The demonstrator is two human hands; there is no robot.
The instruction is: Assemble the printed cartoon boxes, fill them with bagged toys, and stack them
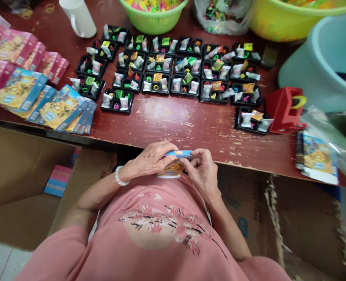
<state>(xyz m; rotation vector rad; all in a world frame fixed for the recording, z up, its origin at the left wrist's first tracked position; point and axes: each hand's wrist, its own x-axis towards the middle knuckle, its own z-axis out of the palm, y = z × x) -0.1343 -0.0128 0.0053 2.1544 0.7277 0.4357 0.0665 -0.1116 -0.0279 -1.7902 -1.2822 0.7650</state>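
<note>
Both my hands hold one small blue and yellow printed box [175,160] close to my body, just below the table's front edge. My left hand [149,159] wraps over its left end with fingers curled. My right hand [201,168] pinches its right end. On the worn red-brown table [190,125] lie several black trays [164,64] in rows, each filled with small white packets and coloured toy pieces. One more filled black tray [250,120] sits apart at the right.
Pink boxes [17,48] and blue boxes [52,107] are stacked at the left. A white mug [79,17], a green basket [154,15], a yellow-green basin [296,19], a pale blue bucket [322,62] and a red tape dispenser [284,110] stand around. Cardboard cartons [23,183] sit below.
</note>
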